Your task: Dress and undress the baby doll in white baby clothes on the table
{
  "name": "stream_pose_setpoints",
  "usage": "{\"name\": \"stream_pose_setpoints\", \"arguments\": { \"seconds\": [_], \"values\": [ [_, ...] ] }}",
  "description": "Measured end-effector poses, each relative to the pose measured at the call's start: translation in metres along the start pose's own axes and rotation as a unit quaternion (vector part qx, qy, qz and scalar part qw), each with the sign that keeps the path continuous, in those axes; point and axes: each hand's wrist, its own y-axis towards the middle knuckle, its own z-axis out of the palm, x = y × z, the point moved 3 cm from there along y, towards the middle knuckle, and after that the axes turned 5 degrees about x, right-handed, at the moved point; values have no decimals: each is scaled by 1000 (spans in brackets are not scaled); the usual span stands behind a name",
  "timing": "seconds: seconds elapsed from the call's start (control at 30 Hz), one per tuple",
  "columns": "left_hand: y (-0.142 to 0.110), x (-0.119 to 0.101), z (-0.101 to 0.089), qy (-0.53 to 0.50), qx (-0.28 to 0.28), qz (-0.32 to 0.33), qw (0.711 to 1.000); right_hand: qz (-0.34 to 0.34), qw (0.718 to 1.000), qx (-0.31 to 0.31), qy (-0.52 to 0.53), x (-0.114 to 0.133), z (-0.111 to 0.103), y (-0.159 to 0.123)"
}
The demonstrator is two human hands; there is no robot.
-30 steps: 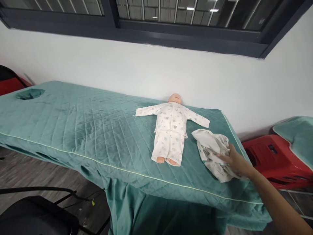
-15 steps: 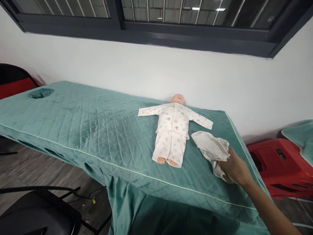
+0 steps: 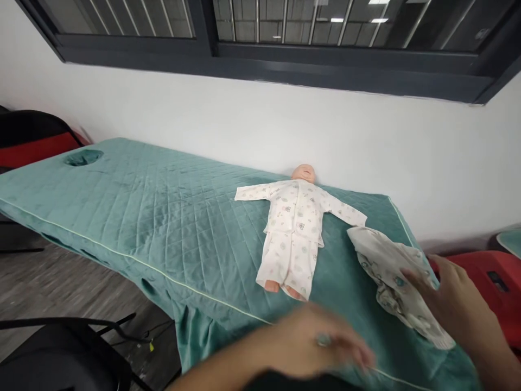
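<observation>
A baby doll (image 3: 304, 172) lies on its back on a green quilted bed, dressed in a white printed long-sleeved top and trousers (image 3: 295, 217). The sleeves stretch out to both sides and the feet show below the trouser legs. To its right, a crumpled white printed baby garment (image 3: 391, 266) rests on the bed; its exact kind I cannot make out. My right hand (image 3: 456, 298) is over the garment's right side, fingers apart, one fingertip touching the cloth. Lower down, my left hand (image 3: 313, 342), wearing a ring, is blurred by motion above the bed's front edge.
The green bed (image 3: 175, 190) stands against a white wall beneath a dark-framed window (image 3: 260, 60). It has a face hole (image 3: 83, 157) at the left end. A red plastic chair (image 3: 494, 282) is to the right, and a black chair (image 3: 61, 353) is at lower left.
My right hand had the crumpled garment gripped; now the garment lies spread more on the bed with the fingers loosened. My left hand has come into view from below. The view has shifted slightly.
</observation>
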Motion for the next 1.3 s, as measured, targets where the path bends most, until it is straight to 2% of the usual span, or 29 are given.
{"name": "stream_pose_setpoints", "arguments": {
  "seconds": [0.07, 0.13, 0.17, 0.2, 0.27, 0.37, 0.43, 0.53, 0.67, 1.03, 1.3],
  "values": [
    [4, 5, -72, -55, -145, 28, 988, -47, 998, -5, 49, 39, 21, 14],
    [9, 12, -141, -29, -324, 59, 944, -100, 984, 6, 147, 88, 56, 35],
    [14, 16, -170, -7, -383, 70, 921, -121, 971, 19, 207, 113, 76, 49],
    [23, 22, -194, 19, -412, 73, 908, -118, 959, 45, 255, 136, 97, 64],
    [48, 35, -234, 73, -433, 65, 896, -64, 940, 62, 330, 169, 135, 96],
    [88, 57, -270, 155, -431, 25, 889, -4, 921, 84, 379, 192, 172, 138],
    [109, 69, -281, 215, -412, 2, 885, -9, 922, 99, 375, 195, 184, 155],
    [122, 84, -285, 271, -386, -8, 882, -67, 919, 106, 374, 191, 190, 163],
    [120, 92, -281, 294, -387, -2, 874, -103, 917, 106, 371, 187, 193, 160],
    [117, 93, -276, 303, -374, -6, 877, -104, 918, 112, 365, 190, 191, 157],
    [117, 91, -275, 291, -368, 3, 883, -105, 929, 141, 327, 190, 195, 158]
  ]
}}
